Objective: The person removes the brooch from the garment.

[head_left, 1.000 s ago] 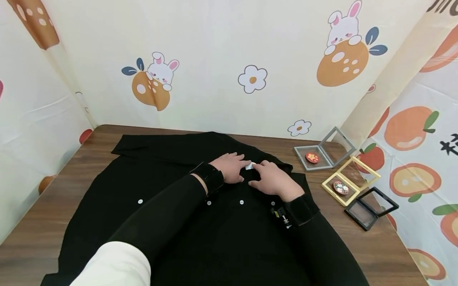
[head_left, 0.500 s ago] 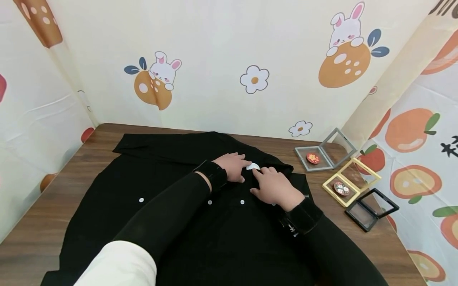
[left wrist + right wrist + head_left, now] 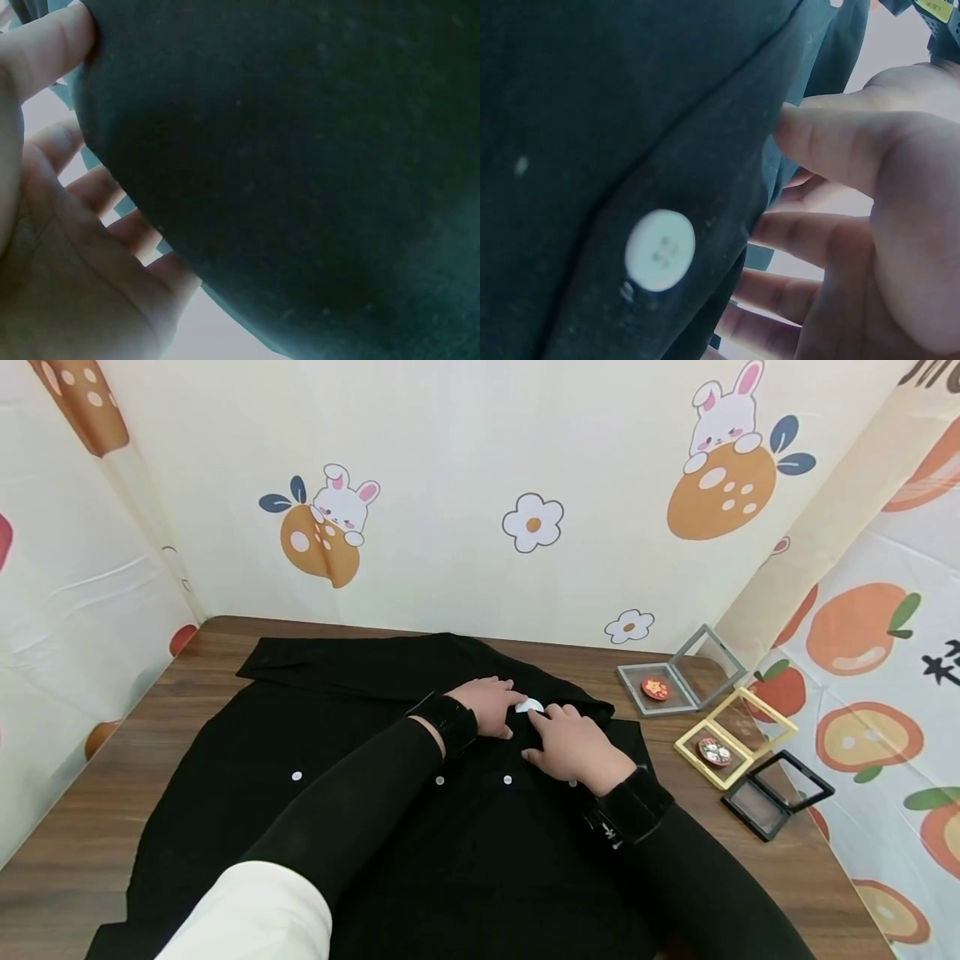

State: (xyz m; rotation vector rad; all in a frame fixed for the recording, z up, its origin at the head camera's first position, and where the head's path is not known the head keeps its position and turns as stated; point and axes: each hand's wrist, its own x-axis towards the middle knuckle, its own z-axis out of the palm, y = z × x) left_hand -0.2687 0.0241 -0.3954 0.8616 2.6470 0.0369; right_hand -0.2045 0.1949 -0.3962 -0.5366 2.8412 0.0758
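A black button-up shirt lies spread on the wooden table, its white buttons showing in a row; one button is large in the right wrist view. My left hand rests on the shirt with its fingers stretched, the index fingertip at a small white half-round piece. On that piece's other side, the index finger of my right hand reaches its lower edge, thumb apart on the cloth. The piece's lower part is hidden. In the left wrist view, thumb and fingers touch the black cloth.
At the right stand three opened frame cases: a grey case with a red round badge, a yellow case with a patterned round badge, and a black case. Printed cloth walls border the table.
More of the white piece shows between the fingertips than a second ago, now as a half-round. My right hand has shifted slightly; the left stays nearly in place.
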